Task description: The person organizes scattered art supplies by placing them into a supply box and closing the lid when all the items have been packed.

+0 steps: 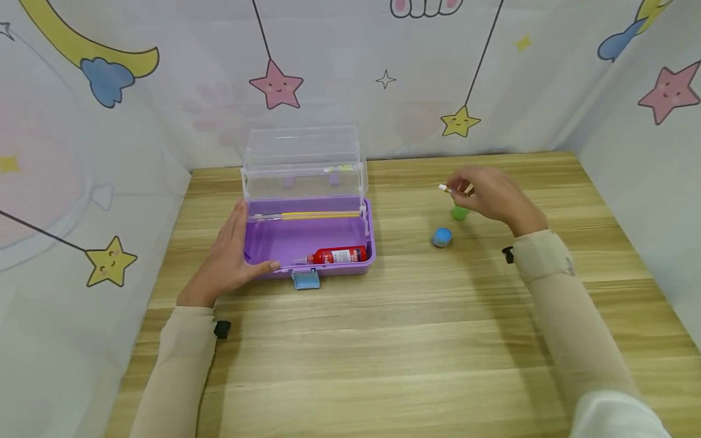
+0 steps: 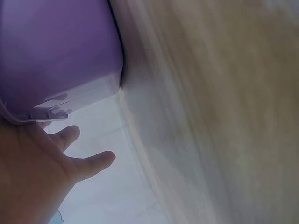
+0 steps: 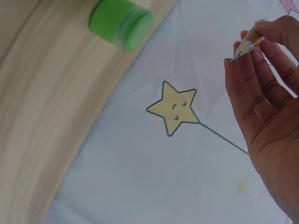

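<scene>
The wooden table (image 1: 383, 353) spans the lower frame. The purple box (image 1: 350, 271) stands open left of centre. The left hand (image 1: 229, 249), thumb and fingers apart, touches its left end. The right hand (image 1: 490, 193) is right of centre. The red bottle (image 1: 350, 254) lies inside the box. Above the green jar (image 1: 459, 213) and blue jar (image 1: 442, 236), right-hand fingers clamp a white-tipped piece (image 1: 442, 187).

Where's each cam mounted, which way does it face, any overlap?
Head: worn on the head, facing forward and down at the table; left hand, right hand and sleeves show.
Left wrist: on that wrist, facing the purple box; left hand shows.
Right wrist: on that wrist, facing the green jar and backdrop; right hand shows.
Shared: head and left wrist, the box; head and right wrist, the jar.
</scene>
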The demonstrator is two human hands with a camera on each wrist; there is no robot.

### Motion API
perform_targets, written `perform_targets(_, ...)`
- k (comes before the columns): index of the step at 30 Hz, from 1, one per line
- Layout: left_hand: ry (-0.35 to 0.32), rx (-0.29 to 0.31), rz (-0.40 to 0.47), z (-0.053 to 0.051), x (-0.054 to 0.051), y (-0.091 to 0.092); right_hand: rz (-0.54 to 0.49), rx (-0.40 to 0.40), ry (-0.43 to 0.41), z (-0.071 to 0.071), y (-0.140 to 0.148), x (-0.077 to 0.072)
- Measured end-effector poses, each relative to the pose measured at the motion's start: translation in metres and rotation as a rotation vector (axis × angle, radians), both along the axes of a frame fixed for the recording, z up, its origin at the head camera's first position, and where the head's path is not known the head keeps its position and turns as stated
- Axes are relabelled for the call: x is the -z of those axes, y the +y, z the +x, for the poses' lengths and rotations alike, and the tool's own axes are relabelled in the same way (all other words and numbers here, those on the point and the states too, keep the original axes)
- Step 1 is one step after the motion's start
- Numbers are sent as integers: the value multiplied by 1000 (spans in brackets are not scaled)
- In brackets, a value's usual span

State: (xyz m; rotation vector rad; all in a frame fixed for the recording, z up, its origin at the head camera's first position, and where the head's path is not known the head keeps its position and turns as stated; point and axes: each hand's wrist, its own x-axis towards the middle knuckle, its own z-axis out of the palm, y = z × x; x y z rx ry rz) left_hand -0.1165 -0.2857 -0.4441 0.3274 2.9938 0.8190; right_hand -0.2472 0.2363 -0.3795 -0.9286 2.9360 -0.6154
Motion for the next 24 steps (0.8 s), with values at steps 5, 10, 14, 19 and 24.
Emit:
perform_targets(5, -6, -8, -7, 1, -1, 0, -3, -22, -3, -5, -15, -8)
perform_targets(10, -8, -7, -11, 0, 0, -1, -8, -46, -5, -11, -30, -15)
perform_targets(14, 1, -5, -8, -1, 1, -1, -8, -77, 4, -13, -42, -22)
perform_targets(19, 6, -12, -13, -1, 2, 0, -5, -117, 32, -18, -58, -29)
perform_targets(24, 6, -14, -23, 0, 2, 0, -5, -153, 49, -25, -78, -35)
